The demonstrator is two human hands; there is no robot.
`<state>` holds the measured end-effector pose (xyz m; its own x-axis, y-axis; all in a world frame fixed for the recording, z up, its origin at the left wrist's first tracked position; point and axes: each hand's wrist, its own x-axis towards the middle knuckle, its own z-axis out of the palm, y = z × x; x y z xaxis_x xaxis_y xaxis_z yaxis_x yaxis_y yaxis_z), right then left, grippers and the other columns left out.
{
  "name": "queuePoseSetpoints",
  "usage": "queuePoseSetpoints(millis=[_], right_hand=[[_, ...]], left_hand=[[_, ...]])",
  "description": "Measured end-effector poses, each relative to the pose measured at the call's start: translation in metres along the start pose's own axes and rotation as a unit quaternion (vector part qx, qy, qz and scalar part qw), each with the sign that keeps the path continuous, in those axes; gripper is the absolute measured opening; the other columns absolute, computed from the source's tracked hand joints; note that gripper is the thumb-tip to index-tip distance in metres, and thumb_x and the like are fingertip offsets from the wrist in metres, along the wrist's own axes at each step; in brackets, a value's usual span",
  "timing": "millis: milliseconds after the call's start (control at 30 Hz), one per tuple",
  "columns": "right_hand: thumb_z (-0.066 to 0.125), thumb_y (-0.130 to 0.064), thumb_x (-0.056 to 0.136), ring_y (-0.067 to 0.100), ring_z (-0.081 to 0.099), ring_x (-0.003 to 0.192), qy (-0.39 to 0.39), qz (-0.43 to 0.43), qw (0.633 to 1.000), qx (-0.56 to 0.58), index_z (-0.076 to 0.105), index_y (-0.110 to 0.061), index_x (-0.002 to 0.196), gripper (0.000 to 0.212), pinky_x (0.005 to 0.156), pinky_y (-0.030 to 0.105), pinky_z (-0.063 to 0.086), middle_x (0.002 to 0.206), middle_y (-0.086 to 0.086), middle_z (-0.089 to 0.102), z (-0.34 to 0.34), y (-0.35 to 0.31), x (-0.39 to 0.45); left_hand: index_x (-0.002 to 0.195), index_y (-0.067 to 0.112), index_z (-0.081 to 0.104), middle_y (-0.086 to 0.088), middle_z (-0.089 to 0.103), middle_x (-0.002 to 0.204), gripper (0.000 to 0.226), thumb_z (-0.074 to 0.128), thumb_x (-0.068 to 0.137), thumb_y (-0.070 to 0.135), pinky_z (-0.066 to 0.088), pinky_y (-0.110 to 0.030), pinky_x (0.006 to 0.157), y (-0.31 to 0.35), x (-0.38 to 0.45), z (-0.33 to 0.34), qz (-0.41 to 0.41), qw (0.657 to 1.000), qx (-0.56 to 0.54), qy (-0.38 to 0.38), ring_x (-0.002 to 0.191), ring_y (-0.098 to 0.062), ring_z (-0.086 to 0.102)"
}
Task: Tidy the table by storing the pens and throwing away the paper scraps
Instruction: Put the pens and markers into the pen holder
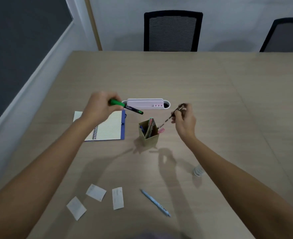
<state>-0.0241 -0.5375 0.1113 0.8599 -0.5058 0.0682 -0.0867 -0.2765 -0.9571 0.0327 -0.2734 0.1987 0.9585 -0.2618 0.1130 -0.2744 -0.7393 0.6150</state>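
Observation:
My left hand [98, 107] grips a green and black highlighter [126, 106], its tip pointing right, above the notebook. My right hand [184, 119] pinches a thin dark pen with a pink end [166, 120], slanted down toward the rim of the tan square pen cup [150, 138]. The cup holds several pens. A light blue pen [155, 202] lies flat on the table near me. Three white paper scraps [96, 192] [117, 198] [76, 208] lie at the near left.
An open spiral notebook [107, 128] lies left of the cup. A white desk organiser [146, 104] stands behind it. A small white ribbed object [197, 171] sits beside my right forearm. Two black chairs [172, 31] stand past the table's far edge.

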Motion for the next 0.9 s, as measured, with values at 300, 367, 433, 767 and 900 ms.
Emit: queuePoseSetpoints(millis=[300,367,433,767,900], right_hand=[[0.057,-0.014,0.082,0.028,0.065,0.085,-0.126,0.011,0.974,-0.186,0.064,-0.01,0.092,0.012,0.077,0.029,0.049,0.096,0.013,0.066,0.04,0.049,0.003],[0.062,-0.015,0.081,0.028,0.058,0.101,-0.15,0.004,0.962,-0.228,0.069,-0.011,0.098,0.019,0.086,0.03,0.042,0.106,0.014,0.062,0.038,0.059,0.002],[0.065,-0.018,0.083,0.024,0.055,0.107,-0.141,0.007,0.969,-0.205,0.065,-0.014,0.112,0.029,0.094,0.03,0.042,0.117,0.011,0.054,0.033,0.063,-0.005],[0.065,-0.024,0.081,0.027,0.061,0.081,-0.432,-0.03,0.842,-0.32,0.066,-0.008,0.087,0.017,0.072,0.03,0.045,0.091,0.014,0.068,0.027,0.106,-0.139],[0.071,-0.027,0.077,0.035,0.061,0.094,-0.507,0.023,0.751,-0.423,0.064,-0.005,0.091,0.027,0.074,0.036,0.048,0.101,0.02,0.066,0.033,0.115,-0.166]], left_hand=[[0.1,0.009,0.072,-0.015,0.068,0.108,0.025,0.076,0.075,0.015,0.046,-0.031,0.089,-0.007,0.05,0.093,-0.016,0.974,0.136,-0.182,0.107,-0.032,0.06],[0.106,0.007,0.07,-0.016,0.066,0.115,0.026,0.071,0.08,0.012,0.047,-0.034,0.094,-0.014,0.05,0.108,-0.024,0.971,0.13,-0.201,0.113,-0.032,0.057],[0.115,0.008,0.065,-0.015,0.065,0.122,0.028,0.06,0.088,0.012,0.047,-0.034,0.095,-0.024,0.047,0.12,-0.027,0.966,0.122,-0.226,0.113,-0.031,0.058],[0.145,0.017,0.032,-0.019,0.052,0.137,0.045,0.037,0.1,0.021,0.047,-0.037,0.086,-0.054,-0.003,0.148,-0.189,0.946,-0.151,-0.216,0.103,-0.03,0.059],[0.144,0.026,0.032,-0.013,0.064,0.122,0.049,0.045,0.097,0.027,0.052,-0.026,0.063,-0.051,-0.015,0.155,-0.272,0.901,-0.242,-0.236,0.069,-0.016,0.066]])
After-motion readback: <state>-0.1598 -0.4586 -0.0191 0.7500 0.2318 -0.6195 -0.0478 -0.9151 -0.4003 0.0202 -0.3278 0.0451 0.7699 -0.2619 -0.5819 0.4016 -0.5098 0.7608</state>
